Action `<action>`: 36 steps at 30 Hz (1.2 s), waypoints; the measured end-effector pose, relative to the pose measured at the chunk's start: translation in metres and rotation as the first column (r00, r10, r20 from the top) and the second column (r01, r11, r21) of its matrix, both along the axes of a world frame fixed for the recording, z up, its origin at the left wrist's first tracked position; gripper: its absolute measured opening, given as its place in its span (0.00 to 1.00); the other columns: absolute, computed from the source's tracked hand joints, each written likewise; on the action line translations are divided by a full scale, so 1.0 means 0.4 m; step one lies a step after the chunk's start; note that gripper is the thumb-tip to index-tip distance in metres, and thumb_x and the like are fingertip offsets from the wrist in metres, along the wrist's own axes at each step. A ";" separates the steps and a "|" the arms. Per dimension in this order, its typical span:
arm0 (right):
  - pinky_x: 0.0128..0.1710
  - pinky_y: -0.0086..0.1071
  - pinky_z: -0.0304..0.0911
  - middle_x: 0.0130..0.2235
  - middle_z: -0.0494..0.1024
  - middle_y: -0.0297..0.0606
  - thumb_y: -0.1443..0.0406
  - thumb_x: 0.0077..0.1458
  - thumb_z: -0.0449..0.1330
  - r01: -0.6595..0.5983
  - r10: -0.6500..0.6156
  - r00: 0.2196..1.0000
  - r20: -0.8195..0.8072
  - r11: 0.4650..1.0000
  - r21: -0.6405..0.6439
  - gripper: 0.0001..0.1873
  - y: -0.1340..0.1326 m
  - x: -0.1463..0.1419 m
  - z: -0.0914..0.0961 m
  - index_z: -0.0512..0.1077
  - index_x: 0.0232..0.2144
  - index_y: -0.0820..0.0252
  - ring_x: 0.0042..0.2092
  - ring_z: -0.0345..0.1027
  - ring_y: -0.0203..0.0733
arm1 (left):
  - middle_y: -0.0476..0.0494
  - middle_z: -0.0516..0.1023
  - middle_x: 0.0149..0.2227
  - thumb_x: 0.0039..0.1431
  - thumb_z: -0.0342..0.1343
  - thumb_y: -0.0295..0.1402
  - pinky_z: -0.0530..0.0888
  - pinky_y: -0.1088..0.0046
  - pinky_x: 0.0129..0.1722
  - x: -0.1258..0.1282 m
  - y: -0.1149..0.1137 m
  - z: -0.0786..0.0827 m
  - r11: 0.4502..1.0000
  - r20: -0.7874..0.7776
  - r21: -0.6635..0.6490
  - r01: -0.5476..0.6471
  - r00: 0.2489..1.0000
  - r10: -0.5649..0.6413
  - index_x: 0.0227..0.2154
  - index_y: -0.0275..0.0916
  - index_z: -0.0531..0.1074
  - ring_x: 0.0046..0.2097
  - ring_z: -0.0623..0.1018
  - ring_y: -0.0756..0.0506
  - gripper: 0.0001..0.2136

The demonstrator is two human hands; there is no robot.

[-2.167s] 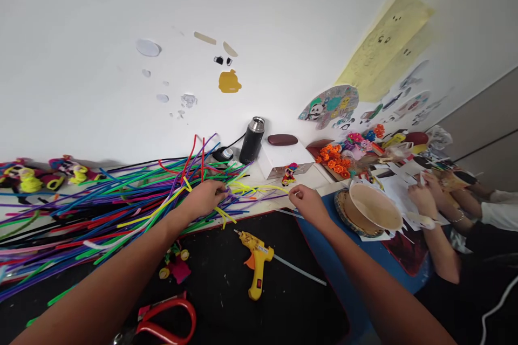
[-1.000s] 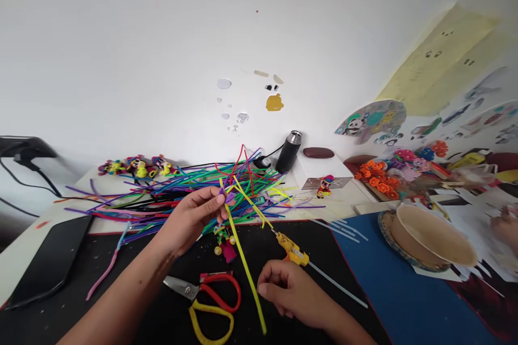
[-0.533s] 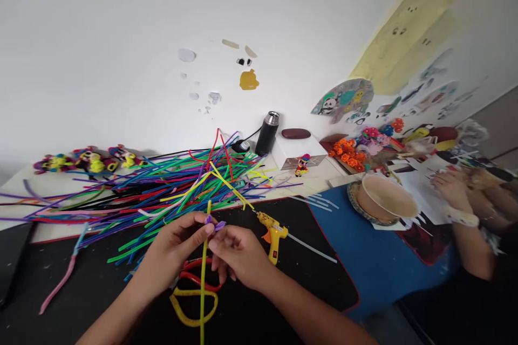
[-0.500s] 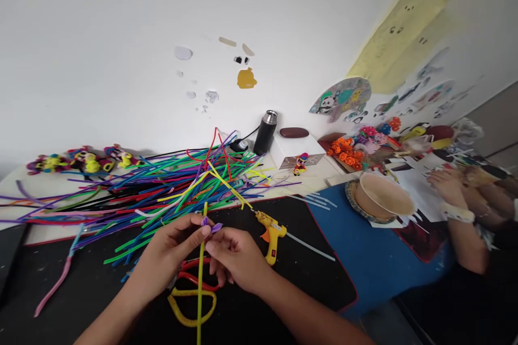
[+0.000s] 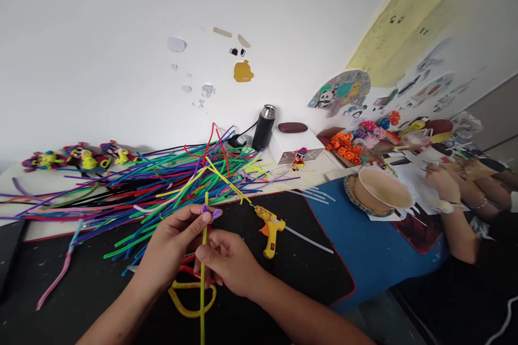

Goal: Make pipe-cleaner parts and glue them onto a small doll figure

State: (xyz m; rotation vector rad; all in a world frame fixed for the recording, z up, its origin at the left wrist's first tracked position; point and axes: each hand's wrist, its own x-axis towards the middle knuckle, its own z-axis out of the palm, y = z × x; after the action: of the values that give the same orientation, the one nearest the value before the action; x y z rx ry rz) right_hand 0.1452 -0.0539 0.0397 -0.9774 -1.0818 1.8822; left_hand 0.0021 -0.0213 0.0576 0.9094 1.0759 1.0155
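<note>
My left hand (image 5: 165,248) pinches a yellow pipe cleaner (image 5: 203,304) near its upper end, where a small purple pipe cleaner piece (image 5: 213,214) is bent around it. Lower down, the thumb and curled fingers of my right hand (image 5: 232,263) close on the same yellow stem. It hangs upright, with its lower end outside the view. Beneath my hands lie a yellow handle loop (image 5: 182,308) and red handles (image 5: 189,267), partly hidden. A yellow glue gun (image 5: 270,229) with a clear glue stick in its back rests right of my right hand.
Many coloured pipe cleaners (image 5: 162,188) are heaped behind the black mat (image 5: 307,259). Small pipe-cleaner figures (image 5: 84,159) sit at the left. A black flask (image 5: 264,128) stands by a white box (image 5: 285,145). On the right are a pink bowl (image 5: 382,191) and another person's arm (image 5: 457,232).
My right hand has moved from the purple piece down and left onto the yellow stem. My left hand keeps its pinch. The camera view has shifted slightly.
</note>
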 end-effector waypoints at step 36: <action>0.18 0.27 0.42 0.19 0.68 0.27 0.41 0.54 0.67 0.169 -0.173 0.982 0.070 0.984 0.062 0.29 0.039 0.027 0.009 0.77 0.38 0.62 0.18 0.50 0.29 | 0.44 0.80 0.36 0.55 0.70 0.45 0.75 0.70 0.37 -0.037 0.001 0.004 0.969 -0.086 0.208 -0.135 0.984 0.156 0.35 0.40 0.78 0.35 0.77 0.45 0.14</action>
State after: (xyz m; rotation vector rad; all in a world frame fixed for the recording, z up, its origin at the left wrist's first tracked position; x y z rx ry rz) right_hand 0.1560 -0.0381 0.0434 -1.0808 -1.0534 1.6802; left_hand -0.0125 -0.0209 0.0591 1.0667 1.1536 1.2275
